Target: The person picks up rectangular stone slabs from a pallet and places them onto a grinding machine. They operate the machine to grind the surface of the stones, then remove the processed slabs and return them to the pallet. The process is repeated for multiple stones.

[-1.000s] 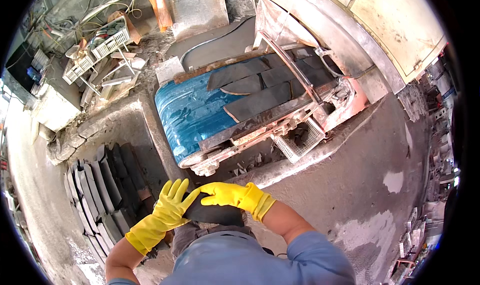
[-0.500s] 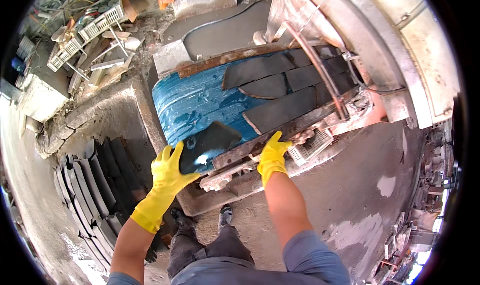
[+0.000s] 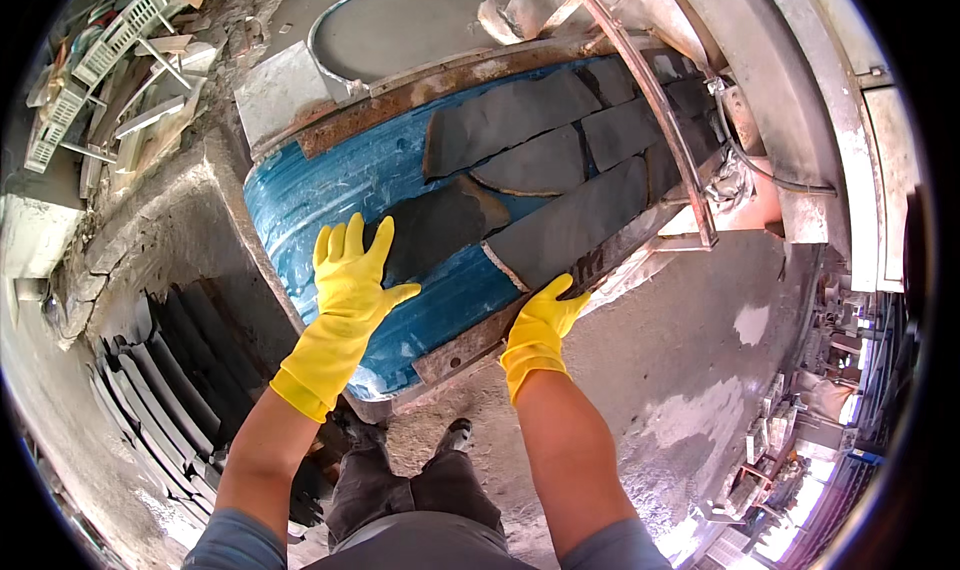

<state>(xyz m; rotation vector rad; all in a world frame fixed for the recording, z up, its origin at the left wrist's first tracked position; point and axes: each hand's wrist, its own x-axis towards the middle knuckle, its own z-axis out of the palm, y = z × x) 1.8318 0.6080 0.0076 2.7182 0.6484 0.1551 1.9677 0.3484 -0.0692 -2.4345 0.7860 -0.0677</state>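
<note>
Dusty concrete floor (image 3: 700, 370) surrounds a blue conveyor belt (image 3: 330, 185) carrying dark slate slabs — its long axis runs from lower left to upper right. On it, the left hand (image 3: 350, 270) lies flat, fingers spread, on the nearest slab (image 3: 440, 225), gripping nothing. The right hand (image 3: 545, 315) rests open on the belt's rusty edge rail (image 3: 470, 345) — beside a long slab (image 3: 570, 225) pointing upper right.

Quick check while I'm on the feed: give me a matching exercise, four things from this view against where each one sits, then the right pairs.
Things:
1. left hand
2. right hand
3. stack of dark slabs
4. white crates

Places:
A. far upper left, among clutter
B. low at the left, beside the machine
C. on the rusty front rail
D. flat on the blue belt, touching a dark slab piece

Pairs: 1-D, 2-C, 3-B, 4-A
</note>
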